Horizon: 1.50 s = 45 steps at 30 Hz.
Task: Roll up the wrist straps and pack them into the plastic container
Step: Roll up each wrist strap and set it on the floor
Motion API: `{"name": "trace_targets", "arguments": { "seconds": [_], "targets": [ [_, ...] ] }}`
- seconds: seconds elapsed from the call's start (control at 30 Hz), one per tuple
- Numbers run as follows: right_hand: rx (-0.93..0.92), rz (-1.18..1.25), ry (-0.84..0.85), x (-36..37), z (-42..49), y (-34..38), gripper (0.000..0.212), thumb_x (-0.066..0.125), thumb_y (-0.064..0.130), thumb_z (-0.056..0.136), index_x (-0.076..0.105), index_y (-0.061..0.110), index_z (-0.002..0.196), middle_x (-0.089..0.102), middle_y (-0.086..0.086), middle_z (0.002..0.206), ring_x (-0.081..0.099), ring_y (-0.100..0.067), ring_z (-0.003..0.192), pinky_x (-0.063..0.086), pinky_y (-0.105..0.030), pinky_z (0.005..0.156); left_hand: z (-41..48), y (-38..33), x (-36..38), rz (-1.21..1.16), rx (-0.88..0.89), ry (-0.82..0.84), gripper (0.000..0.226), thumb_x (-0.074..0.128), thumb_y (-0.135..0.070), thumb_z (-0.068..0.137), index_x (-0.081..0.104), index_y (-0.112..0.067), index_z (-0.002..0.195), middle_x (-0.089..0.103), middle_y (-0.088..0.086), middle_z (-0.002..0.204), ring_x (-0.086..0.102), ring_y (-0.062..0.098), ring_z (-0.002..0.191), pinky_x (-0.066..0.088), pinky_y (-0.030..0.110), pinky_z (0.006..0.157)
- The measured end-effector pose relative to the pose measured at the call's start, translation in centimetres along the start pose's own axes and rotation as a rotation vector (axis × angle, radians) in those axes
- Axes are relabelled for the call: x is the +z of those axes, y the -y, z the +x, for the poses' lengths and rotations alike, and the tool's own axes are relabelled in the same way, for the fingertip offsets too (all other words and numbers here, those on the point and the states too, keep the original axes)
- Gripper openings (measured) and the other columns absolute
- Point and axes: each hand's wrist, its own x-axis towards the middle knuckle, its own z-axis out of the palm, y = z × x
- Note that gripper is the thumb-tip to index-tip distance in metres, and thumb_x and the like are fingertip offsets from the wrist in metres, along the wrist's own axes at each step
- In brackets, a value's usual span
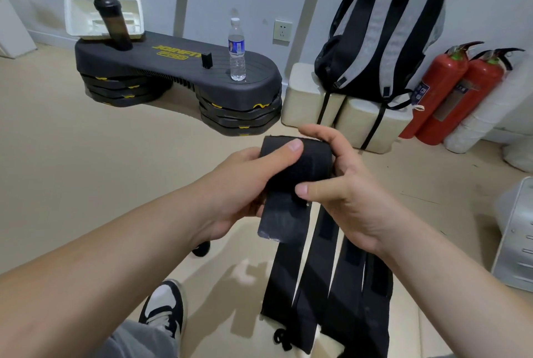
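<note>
A black wrist strap (300, 167), partly rolled into a thick roll, is held in mid-air at the centre of the head view. My left hand (245, 181) grips the roll's left side, thumb across its top. My right hand (337, 178) curls over the right side, thumb pressing the front. The strap's loose end (282, 222) hangs down below the roll. Several more black straps (331, 294) lie flat side by side on the floor beneath my hands. A white plastic container (83, 20) leans against the wall at the far left.
A black step platform (178, 69) carries a dark shaker bottle (115, 25) and a water bottle (237, 50). A striped backpack (383, 40) sits on white foam blocks (305, 100). Two red fire extinguishers (444, 92) stand right. My shoe (164, 308) is below.
</note>
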Motion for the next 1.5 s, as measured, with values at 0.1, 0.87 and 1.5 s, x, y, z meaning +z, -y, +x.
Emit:
{"name": "trace_targets", "arguments": {
  "seconds": [0.1,0.87,1.5],
  "targets": [
    [0.085,0.025,-0.030,0.1,0.0,0.3,0.061,0.084,0.026,0.082,0.061,0.030,0.139,0.075,-0.003,0.127,0.074,-0.022,0.112,0.062,-0.031,0.078,0.1,0.2,-0.1,0.025,0.091,-0.028,0.041,0.068,-0.050,0.096,0.068,-0.026,0.130,0.079,0.004,0.120,0.078,0.027,0.106,0.064,0.043,0.087],
    [0.152,-0.002,-0.235,-0.4,0.3,0.1,0.039,0.059,0.042,0.103,0.068,0.014,0.128,0.081,-0.010,0.111,0.080,-0.031,0.092,0.066,-0.039,0.079,0.7,1.7,0.5,0.185,0.015,-0.073,0.032,0.058,-0.033,0.108,0.063,-0.012,0.084,0.066,0.007,0.067,0.061,0.018,0.052,0.052,0.028,0.050],
    [0.145,-0.306,-0.173,0.1,-0.5,-1.0,0.072,0.094,0.005,0.074,0.051,0.027,0.127,0.070,-0.002,0.117,0.072,-0.009,0.095,0.060,-0.034,0.087,-0.2,0.4,-0.3,0.239,-0.054,-0.116,0.083,0.048,-0.084,0.086,0.077,-0.007,0.097,0.072,0.007,0.076,0.070,0.020,0.063,0.055,0.032,0.062]
  ]
}}
